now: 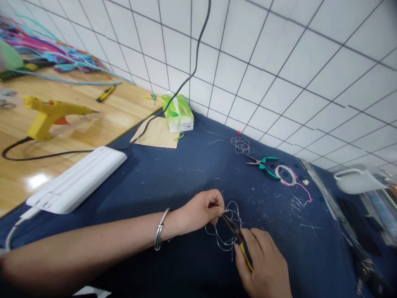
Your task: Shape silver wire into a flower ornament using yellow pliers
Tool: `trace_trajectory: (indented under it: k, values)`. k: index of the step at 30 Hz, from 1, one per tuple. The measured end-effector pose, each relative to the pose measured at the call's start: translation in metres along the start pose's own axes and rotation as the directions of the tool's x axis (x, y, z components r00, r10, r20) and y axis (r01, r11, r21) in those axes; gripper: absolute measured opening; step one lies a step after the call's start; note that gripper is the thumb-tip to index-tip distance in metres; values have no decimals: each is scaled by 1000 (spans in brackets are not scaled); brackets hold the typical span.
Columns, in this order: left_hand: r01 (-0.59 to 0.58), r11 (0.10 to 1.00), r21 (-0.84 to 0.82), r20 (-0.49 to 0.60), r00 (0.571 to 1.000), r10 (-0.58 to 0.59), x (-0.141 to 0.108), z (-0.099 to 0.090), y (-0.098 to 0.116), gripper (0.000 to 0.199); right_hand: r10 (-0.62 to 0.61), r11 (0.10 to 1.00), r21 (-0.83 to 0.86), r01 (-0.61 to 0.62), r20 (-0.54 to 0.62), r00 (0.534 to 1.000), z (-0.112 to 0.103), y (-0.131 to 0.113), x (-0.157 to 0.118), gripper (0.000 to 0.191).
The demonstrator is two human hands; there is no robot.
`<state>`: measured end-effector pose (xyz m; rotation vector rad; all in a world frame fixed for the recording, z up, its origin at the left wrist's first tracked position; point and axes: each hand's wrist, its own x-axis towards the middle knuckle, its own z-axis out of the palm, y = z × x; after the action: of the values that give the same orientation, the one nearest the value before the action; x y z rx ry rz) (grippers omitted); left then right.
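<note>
Left hand (200,211): pinching silvery wire loops (217,234), spread between both hands. Right hand (263,260): curled around yellow-handled pliers (238,236), pointing toward that pinch. Probably best to pinch close to the pliers' nose and squeeze lightly.

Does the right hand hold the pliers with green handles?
No, the right hand holds the yellow-handled pliers, while the green-handled pliers lie apart.

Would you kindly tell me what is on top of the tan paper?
The black cable crosses the tan paper; the green tissue pack overlaps its edge, hiding what is beneath.
</note>
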<state>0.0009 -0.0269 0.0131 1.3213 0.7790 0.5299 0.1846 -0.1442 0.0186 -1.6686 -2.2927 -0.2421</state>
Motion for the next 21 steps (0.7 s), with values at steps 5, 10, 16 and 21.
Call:
trace_trajectory:
  k: [5, 10, 16, 21]
  values:
    - [27, 997, -72, -17, 999, -28, 0, 0, 0, 5, -8, 1000, 27, 9, -22, 1000, 0, -1, 1, 27]
    - [32, 994, -103, -23, 999, -34, 0, 0, 0, 6, 5, 999, 39, -4, -20, 1000, 1, -1, 0, 28]
    - [61, 980, -191, -20, 998, -66, -1, 3, 2, 8, -3, 1000, -2, 3, -42, 999, 2, 0, -2, 28]
    - [52, 972, -231, -37, 997, -62, -1, 3, 0, 8, -43, 997, -64, 39, -51, 998, 1, 0, -2, 29]
